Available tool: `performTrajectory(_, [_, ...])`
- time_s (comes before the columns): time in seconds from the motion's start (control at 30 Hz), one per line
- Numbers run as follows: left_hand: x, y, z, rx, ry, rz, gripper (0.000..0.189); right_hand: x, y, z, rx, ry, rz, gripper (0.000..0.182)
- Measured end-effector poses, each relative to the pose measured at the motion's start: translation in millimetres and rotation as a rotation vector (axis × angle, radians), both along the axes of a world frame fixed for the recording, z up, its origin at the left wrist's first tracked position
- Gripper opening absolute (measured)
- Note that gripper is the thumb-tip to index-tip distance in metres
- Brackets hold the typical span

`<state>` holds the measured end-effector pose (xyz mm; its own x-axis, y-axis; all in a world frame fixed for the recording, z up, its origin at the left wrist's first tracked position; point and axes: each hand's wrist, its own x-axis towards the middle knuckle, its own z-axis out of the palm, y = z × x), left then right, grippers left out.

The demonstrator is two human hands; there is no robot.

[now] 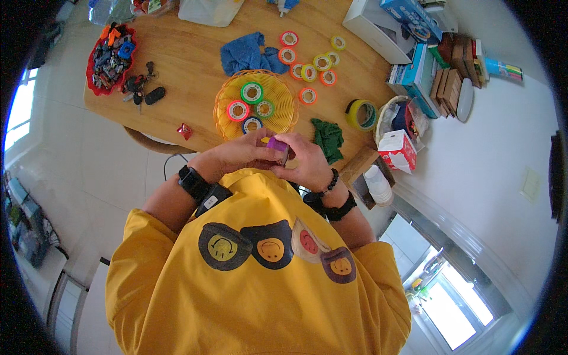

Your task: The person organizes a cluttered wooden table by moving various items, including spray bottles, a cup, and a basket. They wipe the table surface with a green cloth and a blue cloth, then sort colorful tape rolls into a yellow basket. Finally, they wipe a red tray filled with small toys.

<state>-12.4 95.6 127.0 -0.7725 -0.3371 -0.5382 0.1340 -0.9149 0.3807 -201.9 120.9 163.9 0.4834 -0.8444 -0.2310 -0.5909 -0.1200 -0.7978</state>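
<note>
Close to my chest, my left hand [248, 150] and my right hand [305, 160] both grip a small purple tape roll [278, 143]. Fingers cover much of its rim. Just beyond my hands, a round yellow wicker basket [219, 100] rests on the wooden table. Inside it lie a bright green tape roll [252, 92], a pink tape roll [238, 110], a dull green tape roll [265, 108] and a dark blue tape roll [252, 125]. A crumpled dark green cloth [327, 140] lies by my right hand.
Several orange tape rolls [328, 78] and yellow ones [322, 62] lie right of a blue cloth [243, 53]. A wide yellow tape roll [361, 114] stands near a tissue pack [398, 151]. At left are keys [138, 84] and a red bowl [94, 84] of small parts.
</note>
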Motion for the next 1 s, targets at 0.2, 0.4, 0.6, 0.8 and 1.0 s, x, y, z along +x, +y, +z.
performTrajectory(0.2, [-10,6,-13,-0.031,0.047,-0.01,0.052,-4,5,-9,-0.041,-0.059,-0.056,0.062])
performTrajectory(0.4, [-28,-1,-6,-0.089,-0.112,-0.053,0.053,-18,3,-15,-0.208,-0.081,-0.077,0.059])
performTrajectory(0.6, [-37,-16,-25,-1.089,-0.777,-0.176,0.024,-47,16,-42,-0.115,-0.02,-0.295,0.055])
performTrajectory(0.8, [-60,-28,-53,-1.535,-1.323,-0.767,0.019,-58,21,-45,-0.17,0.023,-0.39,0.054])
performTrajectory(1.0, [-56,-31,-68,-1.674,-1.268,-0.684,0.013,-56,16,-47,-0.27,0.019,-0.39,0.055])
